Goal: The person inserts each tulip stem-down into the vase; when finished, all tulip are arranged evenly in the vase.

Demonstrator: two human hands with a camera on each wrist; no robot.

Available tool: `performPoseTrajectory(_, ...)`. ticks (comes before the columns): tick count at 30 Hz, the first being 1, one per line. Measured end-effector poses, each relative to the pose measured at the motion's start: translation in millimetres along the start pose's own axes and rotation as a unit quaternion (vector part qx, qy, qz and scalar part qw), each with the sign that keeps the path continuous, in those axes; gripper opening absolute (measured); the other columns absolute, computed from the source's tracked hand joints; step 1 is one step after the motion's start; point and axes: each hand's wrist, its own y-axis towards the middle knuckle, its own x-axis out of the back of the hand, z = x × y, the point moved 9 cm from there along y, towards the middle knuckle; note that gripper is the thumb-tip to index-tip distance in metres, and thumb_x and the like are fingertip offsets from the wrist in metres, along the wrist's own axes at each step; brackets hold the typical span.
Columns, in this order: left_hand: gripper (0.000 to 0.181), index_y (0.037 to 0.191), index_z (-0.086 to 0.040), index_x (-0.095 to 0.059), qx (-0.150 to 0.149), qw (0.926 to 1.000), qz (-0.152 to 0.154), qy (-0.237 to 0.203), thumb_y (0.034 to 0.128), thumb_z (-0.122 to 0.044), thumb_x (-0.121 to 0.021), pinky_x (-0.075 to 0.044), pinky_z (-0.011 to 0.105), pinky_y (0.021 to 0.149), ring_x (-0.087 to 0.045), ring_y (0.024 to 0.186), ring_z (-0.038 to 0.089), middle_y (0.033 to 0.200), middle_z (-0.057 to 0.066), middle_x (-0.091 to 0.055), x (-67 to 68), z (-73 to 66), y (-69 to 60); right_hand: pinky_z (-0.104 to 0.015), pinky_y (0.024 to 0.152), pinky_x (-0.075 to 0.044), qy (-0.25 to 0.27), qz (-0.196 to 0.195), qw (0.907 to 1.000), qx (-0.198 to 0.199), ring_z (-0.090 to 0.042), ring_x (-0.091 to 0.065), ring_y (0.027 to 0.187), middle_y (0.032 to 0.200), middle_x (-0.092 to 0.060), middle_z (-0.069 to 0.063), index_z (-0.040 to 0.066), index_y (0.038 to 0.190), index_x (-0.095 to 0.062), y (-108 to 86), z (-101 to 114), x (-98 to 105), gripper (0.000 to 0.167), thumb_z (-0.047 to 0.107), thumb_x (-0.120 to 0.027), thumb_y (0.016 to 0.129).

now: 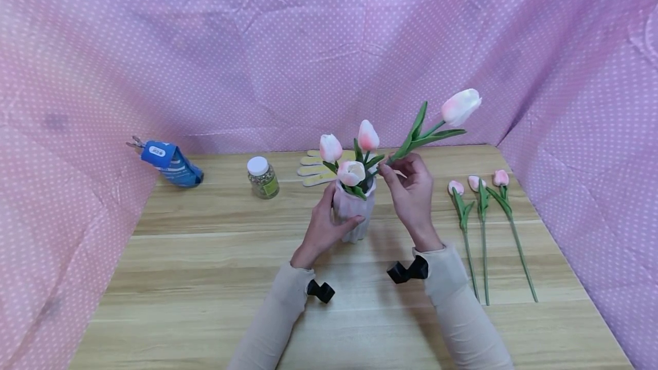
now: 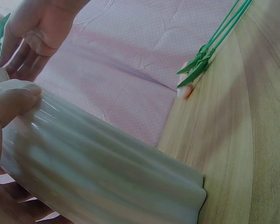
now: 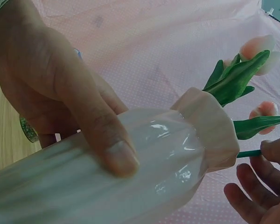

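Note:
A pale, fluted vase (image 1: 351,210) stands on the wooden table, and my left hand (image 1: 325,222) grips it from the left, thumb across its front. Three pink-and-white tulips (image 1: 352,173) stand in the vase. Above the rim on the right, my right hand (image 1: 411,190) pinches the green stem of another tulip (image 1: 461,107), which leans up to the right. The right wrist view shows that stem (image 3: 249,153) at the vase's scalloped mouth (image 3: 224,135); its lower end is hidden inside. In the left wrist view the vase (image 2: 98,158) fills the foreground.
Three more tulips (image 1: 483,216) lie side by side on the table at right. Behind the vase lie yellowish gloves (image 1: 315,171). To the left stand a white-capped jar (image 1: 263,178) and, farther off, a blue package (image 1: 175,163). A pink dotted cloth (image 1: 308,61) hangs around the table.

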Motion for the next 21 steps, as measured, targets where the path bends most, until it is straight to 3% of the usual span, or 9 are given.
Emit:
performPoseTrajectory(5, 0.087, 0.153, -0.023, -0.032, -0.001, 1.0000, 0.002, -0.001, 0.0823, -0.033, -0.082, -0.042, 0.056, 0.114, -0.049, 0.140, 0.031, 0.151, 0.008, -0.049, 0.2, -0.3, 0.3, -0.014, 0.076, -0.057, -0.022, 0.013, 0.9996, -0.010, -0.001, -0.066, 0.088, 0.093, -0.069, 0.015, 0.011, 0.107, -0.061, -1.7, -1, 3, 0.031, -0.011, -0.068, 0.087)
performPoseTrajectory(8, 0.087, 0.153, -0.022, -0.033, 0.000, 1.0000, 0.000, -0.002, 0.0816, -0.031, -0.083, -0.042, 0.055, 0.115, -0.048, 0.141, 0.030, 0.151, 0.008, -0.049, 0.4, -0.5, 0.8, -0.015, 0.079, -0.058, -0.007, 0.016, 0.9997, -0.015, -0.003, -0.067, 0.091, 0.097, -0.070, 0.014, 0.018, 0.109, -0.061, -2.4, 0, 8, 0.040, -0.013, -0.068, 0.085)
performPoseTrajectory(16, 0.086, 0.152, -0.022, -0.033, 0.000, 1.0000, -0.002, -0.003, 0.0817, -0.031, -0.083, -0.040, 0.056, 0.116, -0.046, 0.143, 0.029, 0.152, 0.007, -0.048, 0.2, -0.9, 1.5, -0.018, 0.081, -0.059, 0.054, 0.000, 0.9985, 0.007, -0.007, -0.070, 0.092, 0.099, -0.071, 0.004, 0.009, 0.113, -0.061, -3.5, 10, 29, 0.041, -0.017, -0.067, 0.083)
performPoseTrajectory(21, 0.084, 0.151, -0.022, -0.035, 0.001, 1.0000, -0.002, -0.007, 0.0818, -0.029, -0.083, -0.039, 0.055, 0.117, -0.046, 0.143, 0.029, 0.151, 0.007, -0.049, -0.5, -0.6, 1.6, -0.019, 0.080, -0.060, 0.068, -0.028, 0.9973, 0.005, -0.008, -0.071, 0.091, 0.097, -0.072, 0.003, 0.009, 0.111, -0.061, -3.7, 14, 46, 0.037, -0.016, -0.066, 0.085)
